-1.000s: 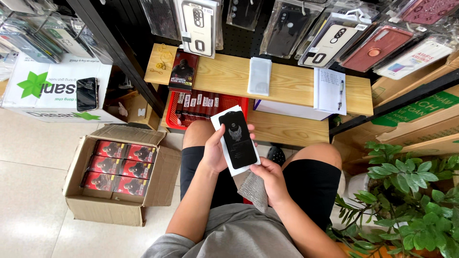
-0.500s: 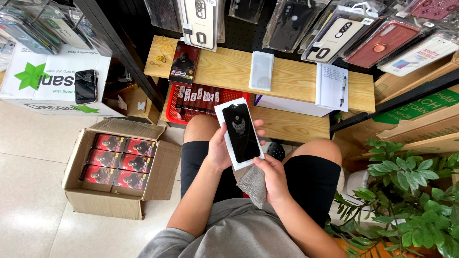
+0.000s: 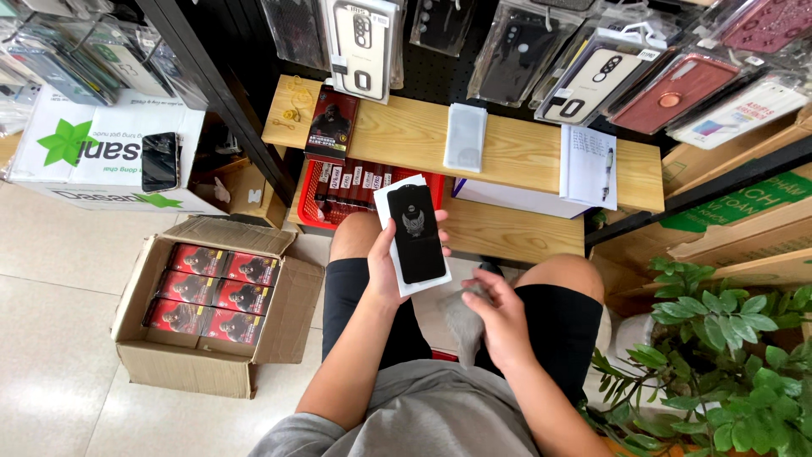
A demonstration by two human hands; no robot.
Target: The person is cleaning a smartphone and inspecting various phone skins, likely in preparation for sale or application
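Presently the flat black phone-shaped panel on white backing card sits upright above the lap, pinched by the left hand. The right hand clutches a crumpled grey cloth just below. Judged step: wiping; next, cloth must meet panel squarely. Open cardboard box of red packets lies alongside.

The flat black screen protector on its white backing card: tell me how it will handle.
The flat black screen protector on its white card looks stiff, standing unbent in the left hand. Probably light, pinched by one edge. Its glossy face may be slippery.
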